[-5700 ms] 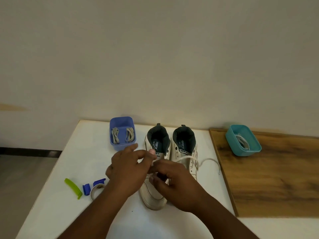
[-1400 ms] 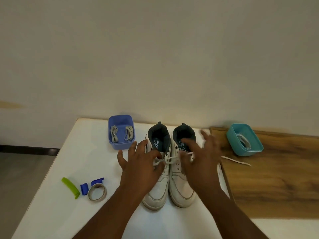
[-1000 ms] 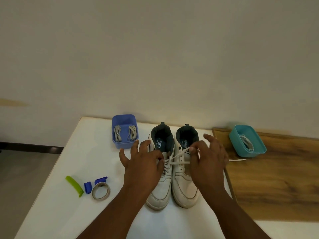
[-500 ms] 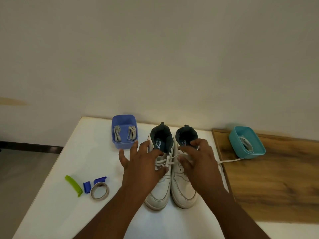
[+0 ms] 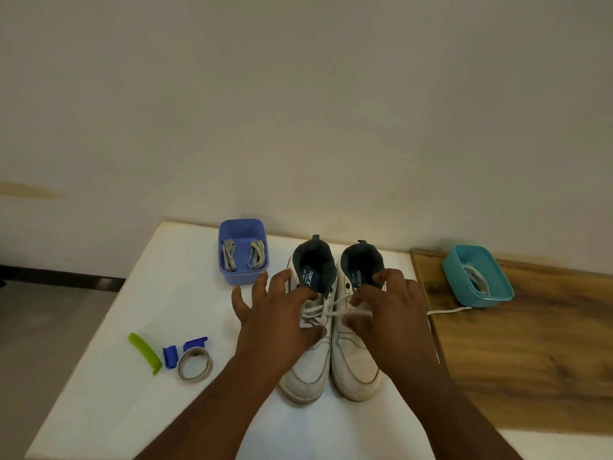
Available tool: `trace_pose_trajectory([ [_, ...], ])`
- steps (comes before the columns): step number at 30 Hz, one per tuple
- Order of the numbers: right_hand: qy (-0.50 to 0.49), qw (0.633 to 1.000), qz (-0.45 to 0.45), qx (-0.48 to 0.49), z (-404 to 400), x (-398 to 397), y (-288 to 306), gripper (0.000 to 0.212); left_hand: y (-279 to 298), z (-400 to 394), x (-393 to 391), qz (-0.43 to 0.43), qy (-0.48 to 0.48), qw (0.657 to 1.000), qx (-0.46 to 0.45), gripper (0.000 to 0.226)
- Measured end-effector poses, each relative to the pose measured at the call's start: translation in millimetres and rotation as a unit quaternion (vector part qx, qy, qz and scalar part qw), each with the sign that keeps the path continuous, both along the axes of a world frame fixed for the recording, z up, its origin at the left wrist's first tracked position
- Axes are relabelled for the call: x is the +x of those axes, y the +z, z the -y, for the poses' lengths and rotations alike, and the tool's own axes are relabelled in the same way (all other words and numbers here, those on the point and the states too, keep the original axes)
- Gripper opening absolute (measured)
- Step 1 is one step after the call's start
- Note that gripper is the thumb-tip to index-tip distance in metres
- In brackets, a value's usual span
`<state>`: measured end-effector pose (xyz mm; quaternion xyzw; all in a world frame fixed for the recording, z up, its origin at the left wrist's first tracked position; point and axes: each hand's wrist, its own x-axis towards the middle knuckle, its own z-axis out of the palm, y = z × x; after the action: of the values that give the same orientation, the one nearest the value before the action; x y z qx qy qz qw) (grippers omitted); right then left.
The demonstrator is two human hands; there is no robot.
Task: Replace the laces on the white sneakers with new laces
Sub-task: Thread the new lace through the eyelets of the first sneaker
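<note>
white sneakers (image 5: pixel 330 343) stand side by side on the white table (image 5: pixel 132 327), toes near me. my left hand (image 5: pixel 280 318) rests spread and flat over the left shoe's lacing. my right hand (image 5: pixel 389 315) pinches the white lace (image 5: pixel 331 308) over the right shoe.

White tabletop (image 5: pixel 159 293) as landmark. Plain off-white wall (image 5: pixel 298 104) rises directly behind tabletop, filling upper view; faint tan smear (image 5: pixel 30 190) on wall, up and left of tabletop. Dark skirting strip (image 5: pixel 63 280) along wall base, left of tabletop. Grey floor (image 5: pixel 43 343) left of and below tabletop. Wood-grain board (image 5: pixel 530 353) butts against tabletop's right edge. Light soft, even.
</note>
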<state>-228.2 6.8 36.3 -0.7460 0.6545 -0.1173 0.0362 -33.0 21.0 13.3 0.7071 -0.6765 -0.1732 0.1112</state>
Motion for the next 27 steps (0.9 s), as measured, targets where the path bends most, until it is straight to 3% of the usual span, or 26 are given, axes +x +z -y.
trace_pose_trajectory([
  [3, -0.035, 0.995, -0.081, 0.044, -5.7, -0.4, 6.7, 0.030, 1.7, 0.0, 1.3, -0.017, -0.003, 1.000, 0.004, 0.070],
  [8, -0.102, 0.991, -0.074, -0.038, -2.3, -15.1, 6.6, 0.017, 2.8, 0.3, 3.0, -0.016, -0.004, 1.000, 0.011, 0.072],
  [10, -0.128, 0.985, 0.008, -0.118, 2.3, -25.2, 7.2, 0.013, 1.8, 0.1, 2.2, -0.014, -0.003, 1.000, 0.015, 0.073],
  [11, -0.143, 0.973, 0.091, -0.158, 4.1, -28.1, 9.8, 0.013, 2.3, 0.5, 1.2, -0.021, 0.003, 1.000, 0.012, 0.072],
  [14, -0.165, 0.890, 0.346, -0.246, 6.3, -25.4, 22.2, 0.027, 7.5, 3.8, -1.6, -0.128, 0.036, 0.988, -0.079, 0.052],
  [17, -0.110, 0.841, 0.457, -0.267, -1.8, -9.7, 35.7, 0.032, 20.4, 4.8, -4.4, -0.296, 0.013, 0.940, -0.168, 0.021],
  [19, -0.044, 0.845, 0.467, -0.256, -9.6, 4.5, 39.0, 0.019, 35.2, 1.2, -7.5, -0.423, 0.007, 0.899, -0.110, 0.022],
  [21, 0.053, 0.873, 0.424, -0.236, -16.2, 15.7, 37.3, 0.008, 44.9, -1.6, -10.5, -0.511, 0.013, 0.859, -0.015, 0.041],
  [23, 0.168, 0.897, 0.336, -0.231, -20.9, 23.9, 33.2, 0.006, 48.7, -2.5, -10.4, -0.543, 0.022, 0.836, 0.077, 0.060],
  [25, 0.264, 0.902, 0.287, -0.183, -24.5, 31.4, 27.7, 0.016, 51.2, -2.8, -7.3, -0.607, 0.050, 0.778, 0.155, 0.060],
  [27, 0.320, 0.901, 0.273, -0.106, -26.6, 35.0, 22.3, 0.019, 55.1, -3.3, -4.6, -0.665, 0.072, 0.722, 0.178, 0.048],
])
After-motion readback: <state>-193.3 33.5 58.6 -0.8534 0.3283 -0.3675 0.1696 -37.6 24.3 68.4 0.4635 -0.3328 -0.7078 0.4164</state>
